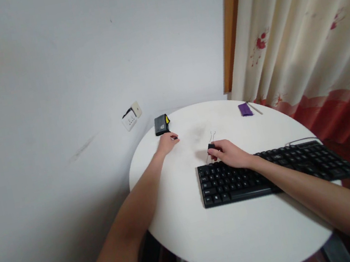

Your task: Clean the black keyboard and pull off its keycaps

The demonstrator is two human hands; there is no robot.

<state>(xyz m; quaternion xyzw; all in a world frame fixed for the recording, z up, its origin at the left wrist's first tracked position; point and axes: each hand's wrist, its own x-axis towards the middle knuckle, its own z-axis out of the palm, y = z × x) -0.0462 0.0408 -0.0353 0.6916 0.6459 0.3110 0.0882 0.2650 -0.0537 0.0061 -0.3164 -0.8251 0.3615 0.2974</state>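
My right hand (228,153) is closed on a black binder clip (211,146) just beyond the keyboard's far left corner. The clip's thin wire handles stick out above and below my fingers. Farther left, my left hand (166,143) is closed with its fingertips together around a small dark thing (174,138), too small to name. Right behind that hand lies a dark grey case (161,125) with a yellow edge showing. Under my right wrist and forearm is a black keyboard (238,183), partly hidden by the arm.
Everything lies on a round white table (247,235) against a pale wall. At its far right are a purple packet (245,109) and a thin pale stick (255,108). The keyboard's cable (301,140) loops behind it. A wall socket (129,120) and patterned curtains (281,40) flank the table.
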